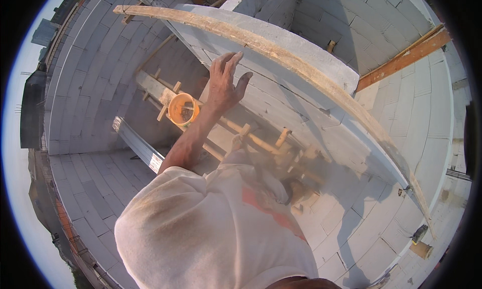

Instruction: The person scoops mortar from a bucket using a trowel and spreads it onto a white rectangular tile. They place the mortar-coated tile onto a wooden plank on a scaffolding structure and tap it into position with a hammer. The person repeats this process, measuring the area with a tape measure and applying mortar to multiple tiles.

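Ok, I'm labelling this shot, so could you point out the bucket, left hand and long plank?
Bucket [174, 108]: head view, on its inner wall.
Left hand [222, 89]: head view, on its back.
Long plank [272, 50]: head view, on its middle stretch.

Bare, unplastered blockwork pretty much everywhere. The pale grey block wall [83, 98] on the left has thin joints all over it, and another light grey block wall [394, 25] fills the upper right, with a reddish-brown wooden beam [407, 58] slanting just below it. Past the left edge you get pale, washed-out sky [15, 188] plus a dark boxy structure [33, 108]. Sun's strong, shadows fall sharp at lower right.
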`<state>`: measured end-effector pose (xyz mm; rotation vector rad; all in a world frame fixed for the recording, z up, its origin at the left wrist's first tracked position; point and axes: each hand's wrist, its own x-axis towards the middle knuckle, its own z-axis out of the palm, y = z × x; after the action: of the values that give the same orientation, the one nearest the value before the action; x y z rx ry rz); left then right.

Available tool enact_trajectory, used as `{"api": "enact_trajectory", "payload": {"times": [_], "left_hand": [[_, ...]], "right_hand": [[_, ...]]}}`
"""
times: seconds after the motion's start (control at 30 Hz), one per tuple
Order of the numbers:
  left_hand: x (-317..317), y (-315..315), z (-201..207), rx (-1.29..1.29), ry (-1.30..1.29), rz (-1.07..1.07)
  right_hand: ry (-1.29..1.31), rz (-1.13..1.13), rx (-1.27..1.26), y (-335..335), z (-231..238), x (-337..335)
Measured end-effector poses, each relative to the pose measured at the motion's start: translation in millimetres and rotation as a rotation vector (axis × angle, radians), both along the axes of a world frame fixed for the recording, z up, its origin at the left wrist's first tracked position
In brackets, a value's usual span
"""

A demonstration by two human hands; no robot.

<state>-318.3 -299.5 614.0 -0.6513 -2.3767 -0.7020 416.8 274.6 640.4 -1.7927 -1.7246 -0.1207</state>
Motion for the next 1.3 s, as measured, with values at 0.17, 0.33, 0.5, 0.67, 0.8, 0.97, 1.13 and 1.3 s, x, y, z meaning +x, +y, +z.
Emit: {"api": "enact_trajectory", "payload": {"times": [0.17, 0.33, 0.5, 0.67, 0.8, 0.97, 1.13, 1.3], "left_hand": [[-47.2, -32.0, 34.6, -0.206, 0.086, 0.092], [-115.4, -53.3, 62.3, -0.419, 0.162, -0.093], [-171.7, -30.8, 84.7, -0.515, 0.295, -0.428], [-188.1, -4.0, 81.9, -0.731, 0.067, -0.436], [-192.2, 3.1, 70.3, -0.655, -0.065, -0.488], [-189.2, 1.4, 66.2, -0.605, -0.011, -0.521], [-182.9, 0.9, 68.9, -0.627, 0.054, -0.469], [-181.4, -0.4, 71.8, -0.628, 0.008, -0.493]], "right_hand": [[0.847, 0.315, -0.053, -77.7, 45.4, -137.2], [0.998, 0.615, -0.160, -147.6, 131.1, -245.2], [0.931, 1.101, -0.297, -177.1, 198.4, -358.0], [0.522, 1.197, -0.555, -192.4, 250.9, -462.3], [0.373, 1.330, -0.378, -198.4, 247.3, -533.4], [-0.085, 1.315, -0.269, -192.0, 233.8, -596.0], [-0.135, 1.518, -0.413, -200.0, 217.7, -640.3], [-0.126, 1.753, -0.293, -197.3, 203.3, -668.6]]}}
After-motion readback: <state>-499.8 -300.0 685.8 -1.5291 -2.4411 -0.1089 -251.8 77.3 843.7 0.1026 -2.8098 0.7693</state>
